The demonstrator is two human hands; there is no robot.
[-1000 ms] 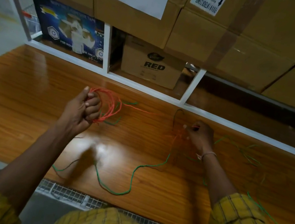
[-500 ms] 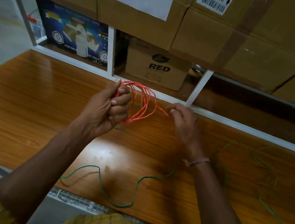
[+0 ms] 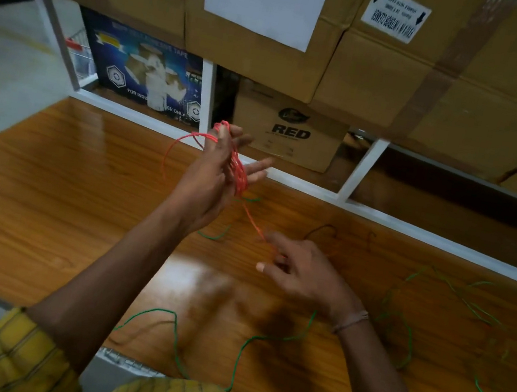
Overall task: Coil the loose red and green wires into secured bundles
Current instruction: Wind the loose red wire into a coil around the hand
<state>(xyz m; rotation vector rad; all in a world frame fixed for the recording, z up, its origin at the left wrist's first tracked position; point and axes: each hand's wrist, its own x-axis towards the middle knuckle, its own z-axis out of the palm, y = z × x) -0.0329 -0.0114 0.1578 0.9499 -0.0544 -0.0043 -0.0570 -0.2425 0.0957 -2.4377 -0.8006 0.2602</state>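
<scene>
A: Left hand (image 3: 214,181) is raised over the far half of the desk (image 3: 43,192), fingers spread and straight, with the red wire (image 3: 237,171) looped around them in several turns

B: So that hand is a spool more than a grip. And the right hand (image 3: 305,273)?

A: Lower, just above the desk near its middle. A single red strand runs down from the coil into its fingers (image 3: 277,239), which are curled round the strand and appear to pinch it, though blur softens the detail

B: How far along would you call it?

A: Partway, I'd judge. Red is mostly gathered, one tail still to wind, and nothing ties the coil yet. The green wire (image 3: 259,337) hasn't been started: it lies loose, snaking along the near edge and tangling out toward the right side of the desk

B: So finish and secure red, then all of green

A: That's my reading. There's also a thin dark strand (image 3: 323,229) lying beyond the right hand; I can't tell what it is

B: And the setting?

A: Glossy orange-brown wood desk with a bright glare patch near the middle. A white frame (image 3: 362,166) runs along its far edge, with a cardboard box marked RED (image 3: 289,128) and a blue printed box (image 3: 144,72) behind it, and large brown cartons (image 3: 408,84) stacked above. Grey floor shows off the left edge
</scene>
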